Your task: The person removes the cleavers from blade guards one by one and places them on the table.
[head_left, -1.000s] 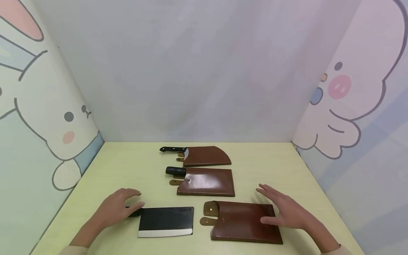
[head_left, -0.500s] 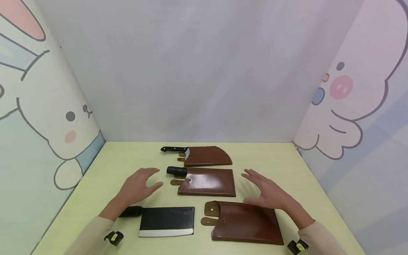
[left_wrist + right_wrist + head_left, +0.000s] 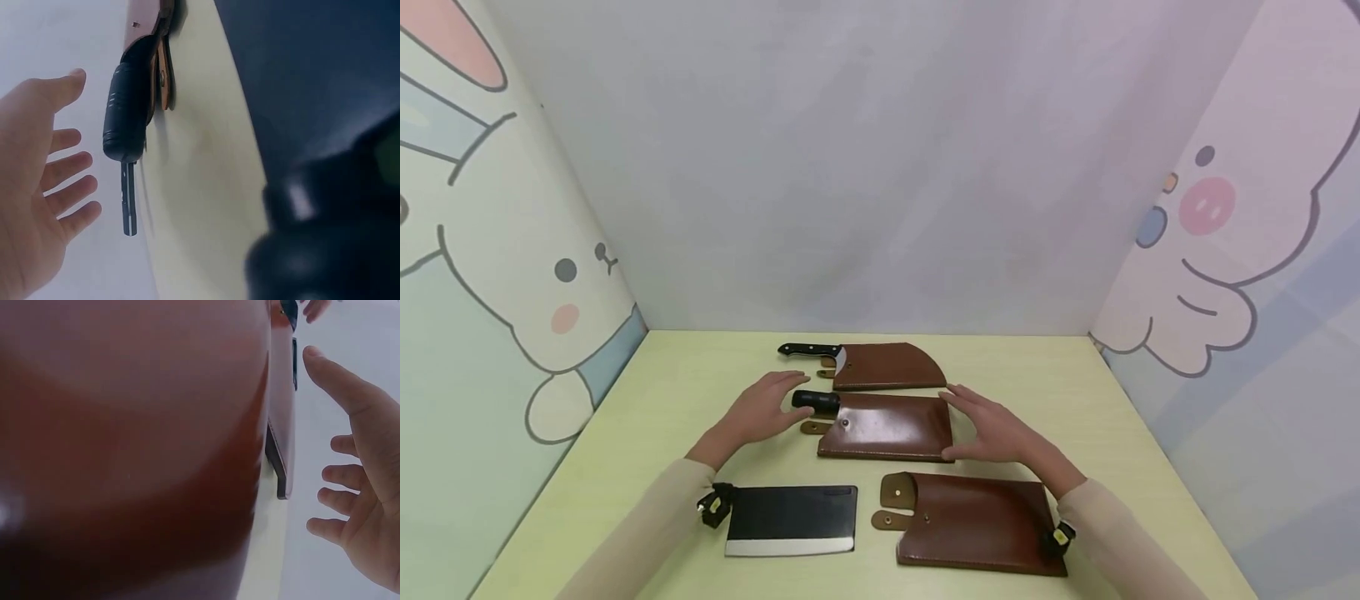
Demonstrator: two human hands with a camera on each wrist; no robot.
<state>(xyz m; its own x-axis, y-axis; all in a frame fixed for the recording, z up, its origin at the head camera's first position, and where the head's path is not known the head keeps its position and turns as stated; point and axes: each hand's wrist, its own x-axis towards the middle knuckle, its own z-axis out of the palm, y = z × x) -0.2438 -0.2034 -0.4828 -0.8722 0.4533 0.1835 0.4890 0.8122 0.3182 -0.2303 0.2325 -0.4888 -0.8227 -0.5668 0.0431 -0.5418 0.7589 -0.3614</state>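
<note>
My left hand [image 3: 758, 414] and right hand [image 3: 990, 429] have moved inward to the middle sheathed cleaver [image 3: 887, 429] on the counter [image 3: 655, 400]; both are released, left by its handle [image 3: 815, 402], right by its square end [image 3: 942, 427]; a bare cleaver [image 3: 790, 521] lies nearer my camera.

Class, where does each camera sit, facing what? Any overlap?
Head: on the head, facing forward and down over yellow tabletop; left hand, right hand, beige sleeves visible.
Left wrist: worn there, facing black cylindrical handle; left hand visible.
Right wrist: worn there, facing across brown rectangular leather sheath; both hands partly visible.
Head and left wrist both show that handle.
</note>
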